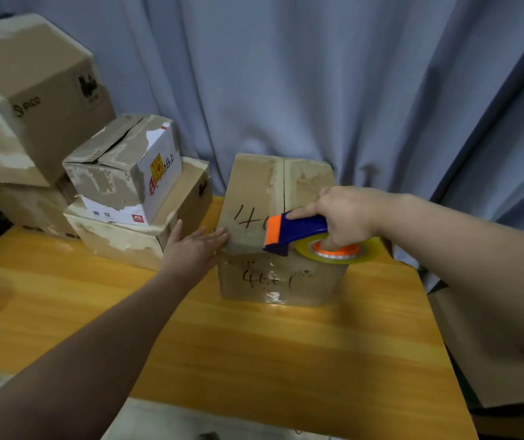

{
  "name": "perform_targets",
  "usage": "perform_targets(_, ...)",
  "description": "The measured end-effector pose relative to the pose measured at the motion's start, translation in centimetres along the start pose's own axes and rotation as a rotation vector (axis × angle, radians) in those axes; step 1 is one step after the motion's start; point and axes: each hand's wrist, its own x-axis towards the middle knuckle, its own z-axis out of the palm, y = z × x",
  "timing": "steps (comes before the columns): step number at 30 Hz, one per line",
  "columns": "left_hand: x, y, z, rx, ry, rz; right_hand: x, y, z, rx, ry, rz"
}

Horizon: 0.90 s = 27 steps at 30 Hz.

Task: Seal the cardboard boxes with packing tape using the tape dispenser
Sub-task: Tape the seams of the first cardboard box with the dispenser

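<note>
Hands: L (195,249) flat, open vs box (273,198); R (346,214) gripping tape dispenser (299,231).

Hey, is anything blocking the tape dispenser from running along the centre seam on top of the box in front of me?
Nothing visible is. The right hand holds the tape dispenser at the near edge of the box, beside the seam, which is bare up to the far edge. The left hand lies flat against the box's left side, off the seam.
</note>
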Motion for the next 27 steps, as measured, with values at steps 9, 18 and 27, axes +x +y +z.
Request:
perform_targets(9,-0.3,1.6,-1.4,0.059,-0.111,-0.087,-0.4,1.8,1.4,-0.058,-0.065,0.019)
perform_targets(18,0.1,6.0,-1.2,0.093,-0.073,0.053,1.0,1.0,1.2,-0.064,-0.099,0.013)
perform_targets(27,0.6,5.2,0.2,-0.06,-0.051,0.156,2.8,-2.6,0.6,-0.257,-0.142,0.017)
